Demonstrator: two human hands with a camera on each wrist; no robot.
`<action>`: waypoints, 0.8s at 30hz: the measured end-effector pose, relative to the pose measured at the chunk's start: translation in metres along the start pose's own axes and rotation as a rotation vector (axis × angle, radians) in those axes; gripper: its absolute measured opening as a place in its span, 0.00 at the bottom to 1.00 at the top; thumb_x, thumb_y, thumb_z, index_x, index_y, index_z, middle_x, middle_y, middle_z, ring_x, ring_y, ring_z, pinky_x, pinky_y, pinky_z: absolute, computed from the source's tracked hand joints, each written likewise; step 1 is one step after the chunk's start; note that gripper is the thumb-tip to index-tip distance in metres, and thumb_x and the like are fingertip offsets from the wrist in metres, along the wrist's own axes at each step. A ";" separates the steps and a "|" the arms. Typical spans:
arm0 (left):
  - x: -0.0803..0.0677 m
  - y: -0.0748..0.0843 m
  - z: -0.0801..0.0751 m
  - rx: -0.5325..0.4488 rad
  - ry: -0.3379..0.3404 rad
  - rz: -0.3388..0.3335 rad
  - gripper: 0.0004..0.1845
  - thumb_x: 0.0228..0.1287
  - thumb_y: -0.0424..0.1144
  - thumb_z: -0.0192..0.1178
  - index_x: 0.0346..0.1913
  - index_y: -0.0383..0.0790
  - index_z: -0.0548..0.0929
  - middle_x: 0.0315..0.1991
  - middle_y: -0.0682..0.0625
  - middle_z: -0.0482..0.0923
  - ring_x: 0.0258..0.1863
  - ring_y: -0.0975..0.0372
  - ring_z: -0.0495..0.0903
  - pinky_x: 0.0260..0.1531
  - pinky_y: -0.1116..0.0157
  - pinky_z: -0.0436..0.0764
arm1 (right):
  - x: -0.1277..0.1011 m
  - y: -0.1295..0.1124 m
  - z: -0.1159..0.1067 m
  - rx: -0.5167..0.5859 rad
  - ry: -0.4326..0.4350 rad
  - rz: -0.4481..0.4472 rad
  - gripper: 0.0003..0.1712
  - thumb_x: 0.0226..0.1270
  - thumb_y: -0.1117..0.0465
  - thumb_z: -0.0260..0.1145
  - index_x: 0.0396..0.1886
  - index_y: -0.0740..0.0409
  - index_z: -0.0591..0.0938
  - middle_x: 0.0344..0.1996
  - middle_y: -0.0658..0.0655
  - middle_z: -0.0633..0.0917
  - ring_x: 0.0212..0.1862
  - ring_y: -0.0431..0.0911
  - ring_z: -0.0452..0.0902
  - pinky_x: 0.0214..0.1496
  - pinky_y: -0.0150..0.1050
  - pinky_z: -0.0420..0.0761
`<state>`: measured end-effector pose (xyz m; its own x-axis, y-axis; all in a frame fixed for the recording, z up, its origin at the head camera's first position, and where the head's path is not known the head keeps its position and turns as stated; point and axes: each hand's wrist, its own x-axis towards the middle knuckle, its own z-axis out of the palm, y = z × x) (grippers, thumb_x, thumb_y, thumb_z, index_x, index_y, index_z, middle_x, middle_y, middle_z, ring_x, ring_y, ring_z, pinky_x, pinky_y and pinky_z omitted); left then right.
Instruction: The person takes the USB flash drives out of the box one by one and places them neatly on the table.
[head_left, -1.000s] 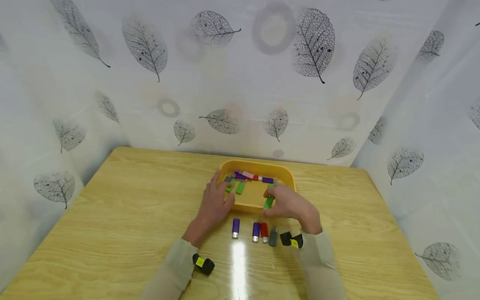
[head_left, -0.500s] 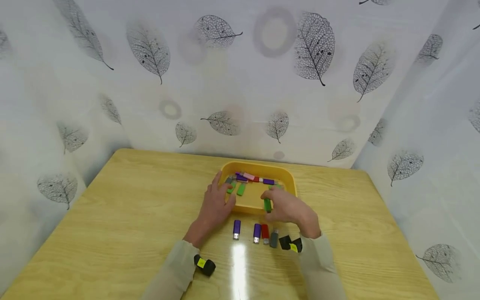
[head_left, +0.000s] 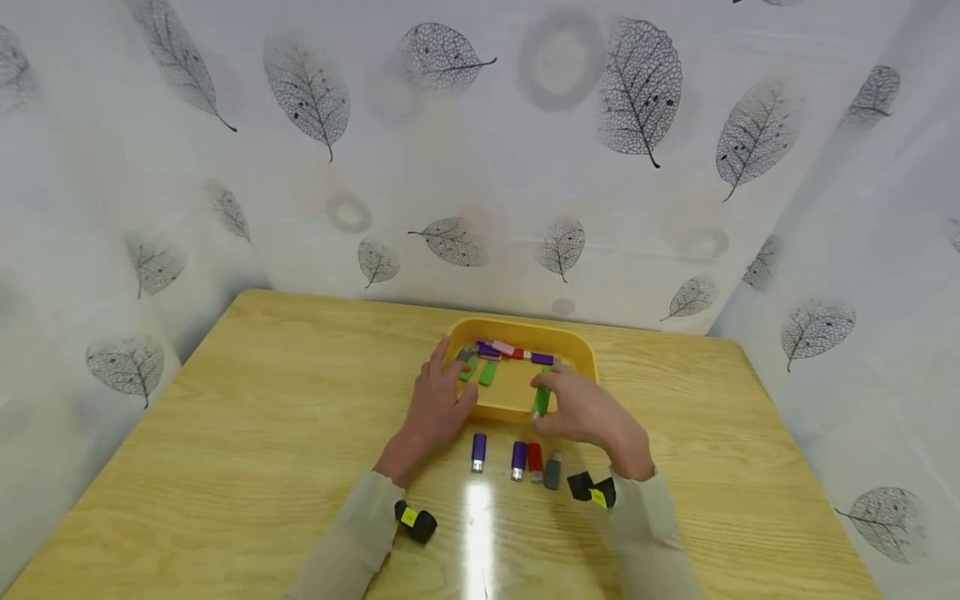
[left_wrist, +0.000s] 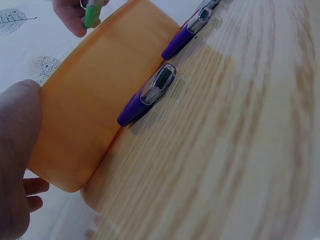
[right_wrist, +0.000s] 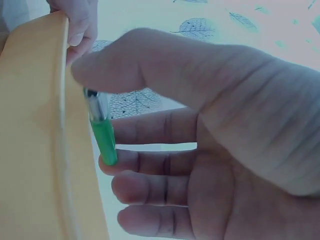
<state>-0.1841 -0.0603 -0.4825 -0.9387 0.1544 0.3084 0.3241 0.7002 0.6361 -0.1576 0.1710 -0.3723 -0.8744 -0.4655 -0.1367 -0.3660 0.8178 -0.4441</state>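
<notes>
My right hand [head_left: 588,408] pinches a green USB stick [right_wrist: 104,141] between thumb and fingers, above the near right side of a yellow plastic tray [head_left: 517,394]. In the right wrist view its metal plug points up toward the thumb. My left hand [head_left: 433,404] holds the tray's near left corner, with the thumb over the near rim. Inside the tray are two more green sticks [head_left: 487,373], plus grey, purple, pink and red ones [head_left: 502,347] along the back. Part of the tray's right side is hidden behind my right hand.
On the wooden table [head_left: 300,400] before the tray lie a purple stick [head_left: 479,452], a second purple stick [head_left: 519,460], a red one [head_left: 535,462] and a grey one [head_left: 552,472]. A leaf-patterned curtain [head_left: 510,167] stands behind and at both sides.
The green stick has turned in my right hand's fingers, and its metal plug now shows at the near end. My left hand keeps its place on the tray. The head view shifts slightly.
</notes>
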 end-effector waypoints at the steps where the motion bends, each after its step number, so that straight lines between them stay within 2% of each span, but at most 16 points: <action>1: 0.000 0.001 0.000 -0.001 -0.004 -0.002 0.18 0.68 0.45 0.51 0.52 0.36 0.80 0.78 0.40 0.47 0.64 0.41 0.66 0.65 0.42 0.63 | -0.003 0.001 0.000 -0.005 0.007 -0.003 0.31 0.53 0.58 0.72 0.58 0.63 0.80 0.56 0.60 0.78 0.49 0.53 0.77 0.51 0.47 0.79; 4: 0.001 0.001 0.000 0.002 -0.011 -0.007 0.19 0.68 0.46 0.50 0.52 0.36 0.80 0.79 0.40 0.46 0.64 0.41 0.66 0.65 0.42 0.63 | -0.011 0.003 -0.001 -0.007 0.008 -0.011 0.28 0.54 0.58 0.73 0.55 0.61 0.81 0.55 0.60 0.78 0.44 0.49 0.78 0.47 0.44 0.80; 7: 0.001 0.002 -0.001 0.011 -0.010 -0.010 0.20 0.68 0.47 0.50 0.52 0.36 0.80 0.79 0.40 0.46 0.64 0.41 0.66 0.64 0.42 0.64 | -0.018 0.004 -0.001 -0.003 -0.012 -0.020 0.24 0.54 0.58 0.73 0.52 0.59 0.83 0.48 0.57 0.78 0.34 0.44 0.74 0.37 0.37 0.77; 10: 0.000 0.002 -0.002 0.017 0.000 -0.006 0.20 0.68 0.46 0.50 0.52 0.36 0.80 0.78 0.40 0.47 0.64 0.41 0.66 0.64 0.42 0.65 | -0.023 0.003 0.000 0.021 -0.038 -0.021 0.22 0.52 0.60 0.73 0.49 0.59 0.83 0.42 0.55 0.76 0.30 0.42 0.70 0.31 0.35 0.75; 15: -0.003 0.002 -0.002 0.011 -0.007 -0.019 0.19 0.68 0.46 0.51 0.52 0.36 0.80 0.78 0.40 0.47 0.63 0.42 0.66 0.64 0.42 0.64 | -0.025 -0.002 0.003 0.032 -0.080 -0.019 0.21 0.51 0.59 0.75 0.46 0.58 0.83 0.38 0.53 0.75 0.30 0.42 0.71 0.31 0.34 0.75; 20: -0.005 0.003 -0.001 0.011 -0.017 -0.034 0.20 0.68 0.46 0.51 0.53 0.36 0.79 0.78 0.41 0.47 0.64 0.43 0.65 0.65 0.43 0.64 | -0.025 -0.006 0.008 -0.016 -0.128 -0.118 0.17 0.53 0.56 0.74 0.42 0.57 0.87 0.36 0.50 0.77 0.32 0.41 0.71 0.33 0.33 0.75; 24: -0.002 0.003 -0.001 0.002 0.000 -0.023 0.19 0.69 0.46 0.51 0.53 0.36 0.80 0.78 0.40 0.47 0.64 0.42 0.65 0.64 0.42 0.64 | -0.023 -0.006 0.009 -0.020 -0.165 -0.186 0.13 0.55 0.57 0.75 0.39 0.58 0.89 0.33 0.49 0.79 0.33 0.40 0.70 0.32 0.31 0.75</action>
<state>-0.1810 -0.0588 -0.4805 -0.9458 0.1385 0.2937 0.3024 0.7050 0.6415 -0.1324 0.1741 -0.3751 -0.7286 -0.6558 -0.1975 -0.5230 0.7189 -0.4578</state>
